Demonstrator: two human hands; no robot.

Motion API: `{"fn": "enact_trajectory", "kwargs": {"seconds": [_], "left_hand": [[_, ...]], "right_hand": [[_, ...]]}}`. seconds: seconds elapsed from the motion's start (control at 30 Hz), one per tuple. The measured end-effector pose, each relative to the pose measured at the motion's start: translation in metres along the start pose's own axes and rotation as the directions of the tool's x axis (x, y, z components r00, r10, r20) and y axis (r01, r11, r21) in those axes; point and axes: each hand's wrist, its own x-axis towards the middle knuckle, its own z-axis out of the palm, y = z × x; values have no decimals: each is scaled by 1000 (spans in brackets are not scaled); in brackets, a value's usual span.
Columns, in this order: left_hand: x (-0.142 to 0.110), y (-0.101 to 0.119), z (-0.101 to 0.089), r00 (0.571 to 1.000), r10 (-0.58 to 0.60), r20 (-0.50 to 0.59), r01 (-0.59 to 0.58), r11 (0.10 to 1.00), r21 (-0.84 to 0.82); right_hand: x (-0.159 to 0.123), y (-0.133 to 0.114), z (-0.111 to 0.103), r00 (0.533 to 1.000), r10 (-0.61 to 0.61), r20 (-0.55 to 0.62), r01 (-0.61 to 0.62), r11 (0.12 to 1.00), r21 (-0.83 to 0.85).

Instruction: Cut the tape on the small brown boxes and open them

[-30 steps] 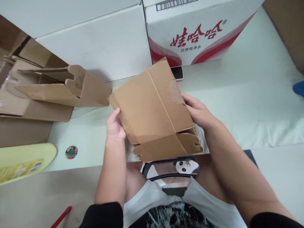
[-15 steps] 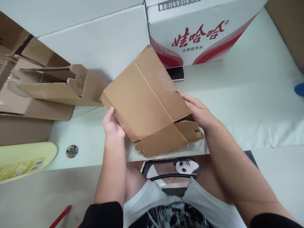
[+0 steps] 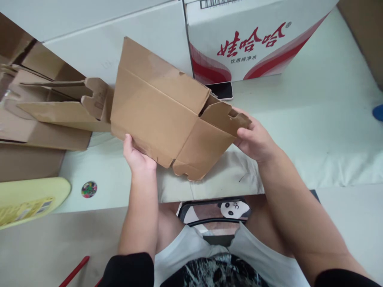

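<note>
A brown cardboard box (image 3: 158,105), partly flattened with notched end flaps folded out, is held tilted above the table. My left hand (image 3: 139,159) grips its lower left edge, the thumb on the near face and the other fingers hidden behind. At the right end, my right hand (image 3: 254,137) is closed on a notched flap, thumb in front and fingers behind. The box partly covers a phone (image 3: 223,91) lying by the white carton.
Large white cartons, one a water carton (image 3: 245,48) with red print, stand at the back. Brown cardboard boxes (image 3: 60,115) are stacked on the left. A yellow-green object with a label (image 3: 30,201) and a round sticker (image 3: 89,189) lie at the front left.
The cardboard box has turned clockwise, its far corner swinging left and its flapped end rising to the right. My right hand now has its thumb over the flap.
</note>
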Motion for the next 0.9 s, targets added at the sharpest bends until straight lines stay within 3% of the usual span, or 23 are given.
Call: {"fn": "enact_trajectory", "kwargs": {"seconds": [0.23,0.4,0.53,0.7,0.8,0.9], "left_hand": [[-10,-8,-6,997,53,57,-59,992,108],[-24,-10,6,993,119,20,-121,980,157],[-22,-1,8,997,40,66,-49,989,142],[-2,11,-10,997,58,-55,-45,977,207],[8,14,-19,992,83,-92,-61,973,221],[7,16,-20,994,82,-71,-67,978,195]], "right_hand": [[3,18,14,986,37,-164,-22,995,93],[2,26,11,948,61,-312,-33,995,91],[5,21,-14,914,-55,-402,79,996,44],[6,9,-23,871,-237,-430,254,967,-18],[4,4,-16,834,-241,-497,303,952,47],[4,4,-14,836,-195,-513,279,956,91]]}}
